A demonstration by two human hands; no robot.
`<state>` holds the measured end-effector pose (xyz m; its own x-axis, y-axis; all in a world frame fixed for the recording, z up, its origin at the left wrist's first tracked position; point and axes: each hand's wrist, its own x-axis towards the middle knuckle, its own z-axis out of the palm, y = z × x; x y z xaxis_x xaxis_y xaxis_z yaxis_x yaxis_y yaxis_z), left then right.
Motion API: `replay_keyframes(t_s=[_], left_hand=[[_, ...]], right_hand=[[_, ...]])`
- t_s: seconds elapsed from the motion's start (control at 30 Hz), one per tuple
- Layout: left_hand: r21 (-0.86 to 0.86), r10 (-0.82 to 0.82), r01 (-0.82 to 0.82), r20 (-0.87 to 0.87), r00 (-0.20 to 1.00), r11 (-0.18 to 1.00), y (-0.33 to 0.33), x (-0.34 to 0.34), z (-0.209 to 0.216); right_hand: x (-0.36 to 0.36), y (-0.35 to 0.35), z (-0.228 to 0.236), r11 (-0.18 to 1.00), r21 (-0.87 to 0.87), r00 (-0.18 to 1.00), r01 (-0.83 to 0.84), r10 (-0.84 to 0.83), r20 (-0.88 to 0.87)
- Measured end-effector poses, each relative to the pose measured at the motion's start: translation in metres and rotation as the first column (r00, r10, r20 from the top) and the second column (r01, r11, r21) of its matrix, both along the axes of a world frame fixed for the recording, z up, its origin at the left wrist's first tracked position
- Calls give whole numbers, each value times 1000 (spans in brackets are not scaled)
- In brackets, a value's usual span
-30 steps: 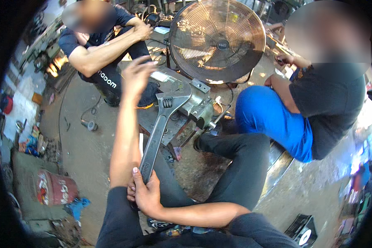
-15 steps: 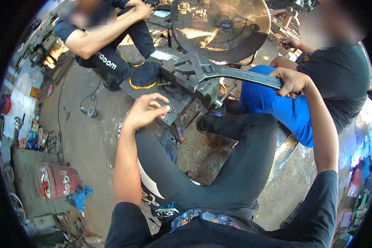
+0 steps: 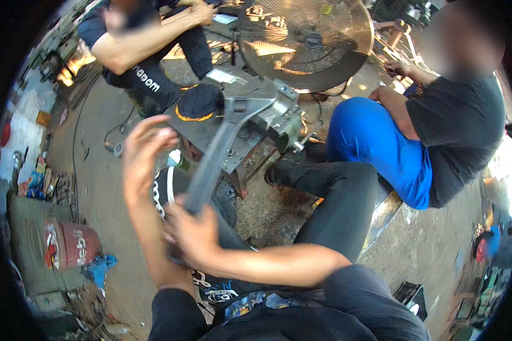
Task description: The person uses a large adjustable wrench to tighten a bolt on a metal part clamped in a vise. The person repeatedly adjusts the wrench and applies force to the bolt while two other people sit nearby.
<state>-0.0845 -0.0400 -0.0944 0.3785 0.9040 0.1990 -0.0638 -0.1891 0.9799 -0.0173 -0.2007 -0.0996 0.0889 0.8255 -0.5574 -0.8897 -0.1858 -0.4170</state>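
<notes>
My right hand (image 3: 192,234) has crossed over to my left and grips the handle end of a big adjustable wrench (image 3: 222,139). The wrench slants up and away, its jaws overlapping the vise (image 3: 281,108) in view; whether they touch it cannot be told. Beside the wrench, my left hand (image 3: 142,156) is raised, blurred, with bent fingers apart and nothing seen in it. The vise sits on a low metal bench (image 3: 242,150), where a black cloth item with a yellow rim (image 3: 200,102) also lies. A small white-capped bottle (image 3: 175,158) shows beyond my left hand.
A large fan (image 3: 313,45) stands behind the bench. One person (image 3: 165,42) sits at the far left, another in blue trousers (image 3: 375,142) at the right. A red bucket (image 3: 74,245) stands left, an angle grinder (image 3: 117,149) lies on the floor, and a black case (image 3: 411,298) lies lower right.
My right hand has swung the wrench from the far right to the left, turning it from sideways to lengthwise. My left hand has moved left and lifted off from the bench side.
</notes>
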Motion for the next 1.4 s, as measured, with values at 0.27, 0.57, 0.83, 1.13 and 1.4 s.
replay_keyframes(t_s=[0.27, 0.57, 0.83, 1.13, 1.4], left_hand=[[-30, 444, -447, 196, 874, 894, -103, -81, -50], [-162, 199, -163, 245, 949, 973, -131, -15, -42], [-94, -81, 85, 52, 995, 992, -187, 27, -42], [-30, 167, -184, 584, 795, 982, -199, 16, -31], [-676, 839, -519, 514, 178, 524, -77, -3, -38]], right_hand=[[0, 25, 10, 979, 160, 983, -123, 142, -113], [368, -67, 69, 456, -462, 282, -761, 873, 398], [344, -62, 55, 416, -473, 193, -777, 872, 450], [25, -10, -7, 995, 91, 927, -44, 7, 376], [25, 55, -34, 897, 382, 879, -224, 17, 476]])
